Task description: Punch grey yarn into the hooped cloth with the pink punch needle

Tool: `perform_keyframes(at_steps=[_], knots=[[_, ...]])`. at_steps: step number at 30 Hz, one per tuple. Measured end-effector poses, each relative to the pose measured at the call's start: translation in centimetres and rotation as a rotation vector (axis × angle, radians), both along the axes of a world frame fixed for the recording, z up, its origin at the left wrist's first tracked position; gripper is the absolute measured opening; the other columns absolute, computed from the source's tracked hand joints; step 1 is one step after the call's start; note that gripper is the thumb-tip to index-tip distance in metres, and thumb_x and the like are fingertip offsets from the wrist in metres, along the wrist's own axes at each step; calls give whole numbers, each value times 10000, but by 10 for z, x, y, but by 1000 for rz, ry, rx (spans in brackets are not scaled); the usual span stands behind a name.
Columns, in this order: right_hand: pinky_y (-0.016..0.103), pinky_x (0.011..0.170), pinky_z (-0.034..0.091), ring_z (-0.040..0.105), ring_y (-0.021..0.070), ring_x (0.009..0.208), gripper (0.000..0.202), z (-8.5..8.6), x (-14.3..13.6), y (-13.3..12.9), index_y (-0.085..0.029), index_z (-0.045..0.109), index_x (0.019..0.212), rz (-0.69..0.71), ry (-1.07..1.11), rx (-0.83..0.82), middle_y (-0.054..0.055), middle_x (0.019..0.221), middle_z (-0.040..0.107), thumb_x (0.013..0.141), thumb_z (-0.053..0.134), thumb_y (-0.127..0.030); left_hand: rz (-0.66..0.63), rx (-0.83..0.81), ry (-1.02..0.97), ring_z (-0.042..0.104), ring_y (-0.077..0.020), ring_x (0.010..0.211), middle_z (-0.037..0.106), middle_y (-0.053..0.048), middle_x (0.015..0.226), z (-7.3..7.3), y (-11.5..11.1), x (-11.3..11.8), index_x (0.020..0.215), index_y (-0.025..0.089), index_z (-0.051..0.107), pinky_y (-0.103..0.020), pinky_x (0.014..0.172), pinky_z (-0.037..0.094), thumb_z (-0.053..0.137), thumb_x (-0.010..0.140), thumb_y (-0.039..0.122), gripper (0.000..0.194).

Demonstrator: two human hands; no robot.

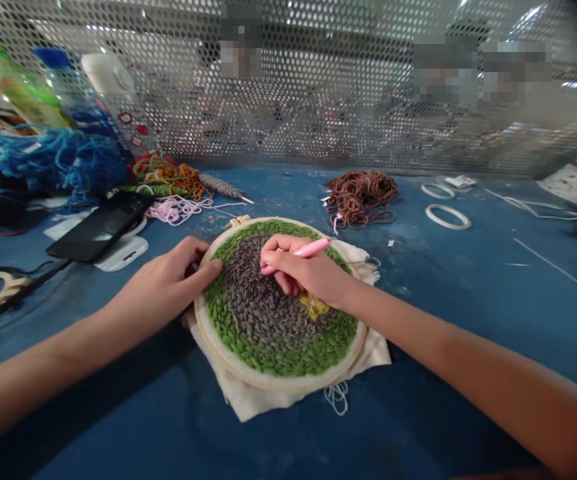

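Observation:
A round embroidery hoop [199,313] stretches cream cloth [253,402] covered in yarn stitches, with a green ring [278,357] around a dark grey middle [248,293]. My left hand [183,270] grips the hoop's left rim, thumb on top and fingers mostly hidden underneath. Over the upper right of the stitching, my right hand [301,267] holds a pink pen-shaped tool [313,247], probably a punch needle; its tip is hidden by the fingers or too small to make out. A yellow stitched patch [313,305] shows just below my right hand.
Brown yarn [361,197] lies behind the hoop, with white rings [447,217] to its right. On the left are a black phone [101,227], blue yarn [63,160], pink yarn [176,208] and several bottles [23,87]. A perforated metal screen [288,113] borders the table's back.

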State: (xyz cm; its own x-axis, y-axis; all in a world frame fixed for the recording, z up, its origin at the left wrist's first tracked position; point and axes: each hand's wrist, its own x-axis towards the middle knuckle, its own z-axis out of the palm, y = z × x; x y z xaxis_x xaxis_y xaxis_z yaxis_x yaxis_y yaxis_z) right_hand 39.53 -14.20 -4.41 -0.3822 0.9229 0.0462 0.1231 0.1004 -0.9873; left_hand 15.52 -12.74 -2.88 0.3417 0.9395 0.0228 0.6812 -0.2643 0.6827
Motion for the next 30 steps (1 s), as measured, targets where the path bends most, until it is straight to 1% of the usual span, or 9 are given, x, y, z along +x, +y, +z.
perform_keyframes(at_steps=[2,4,7,10,14,17,19,21,30], knots=[[208,436,311,427,67,411,195,-2,0,-1,-192,567,781,-23,23,-27,-75,463,517,943,527,-293,-75,346,377,672,-379,889,712,-160,972,10,-1,2,1125,136,630,-497,774,518,490,965,473,399],[218,461,330,442,71,427,205,-2,1,-2,-194,569,772,-43,13,-8,-74,467,510,946,524,-292,-242,559,542,636,-420,1102,706,-214,1155,14,-8,7,1185,97,648,-570,944,472,377,1007,417,456],[233,506,358,453,78,454,204,-1,1,-5,-197,573,753,-83,-36,77,-71,481,507,937,529,-273,-524,552,516,560,-369,1313,647,-187,1391,7,-21,17,1339,111,622,-535,1088,422,374,1014,410,507],[245,513,361,462,88,458,224,-1,1,-6,-201,568,739,-113,-52,88,-70,472,495,941,517,-282,-642,415,532,405,-360,1454,430,-192,1573,-4,-25,17,1512,99,440,-564,1176,325,410,1010,457,617],[243,510,364,455,86,443,267,-1,1,-6,-202,550,713,-116,-36,49,-70,453,486,950,517,-319,-642,219,404,516,-285,1386,618,-82,1452,10,-12,8,1364,249,628,-502,1187,319,380,1029,405,446],[233,477,336,422,79,414,269,0,1,-6,-201,554,712,-110,15,22,-73,437,482,950,502,-314,-345,321,305,717,-241,1026,793,-52,1105,32,3,1,1088,224,749,-350,927,519,363,999,478,471],[227,457,317,411,76,404,238,-1,1,-6,-200,557,710,-103,81,12,-75,432,478,930,496,-268,-149,389,366,719,-205,822,792,-2,907,42,10,-1,937,248,751,-281,731,515,332,957,544,513],[221,441,301,398,73,395,202,-1,2,-4,-199,556,700,-100,156,1,-82,417,451,892,500,-219,-100,409,450,705,-179,729,770,36,808,45,14,-2,852,292,728,-260,631,473,303,922,585,521],[227,413,257,365,69,363,184,-1,6,2,-192,571,700,-99,196,-11,-81,396,444,864,498,-233,-552,292,346,665,-261,956,724,-76,999,19,16,42,1104,194,697,-392,864,495,463,972,356,314]])
